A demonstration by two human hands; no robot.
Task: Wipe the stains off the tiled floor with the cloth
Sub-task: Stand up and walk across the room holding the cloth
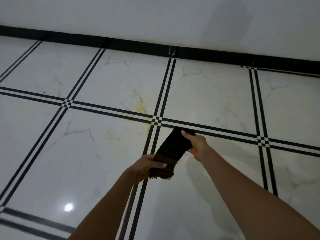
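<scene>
A dark folded cloth [171, 149] is stretched between both hands above the white tiled floor [207, 94]. My left hand [147, 168] grips its near, frayed end. My right hand [194, 144] grips its far end, thumb on top. Yellow stains [141, 106] are smeared on the tile just left of a crossing of black lines, beyond the cloth. Smaller yellow spots [112, 135] lie on the tile to the left of my hands.
Black double lines [166, 87] divide the glossy marble-look tiles. A black skirting strip [173, 50] runs along the foot of a pale wall [155, 18] at the back. A light reflects off the floor [69, 207] at the lower left.
</scene>
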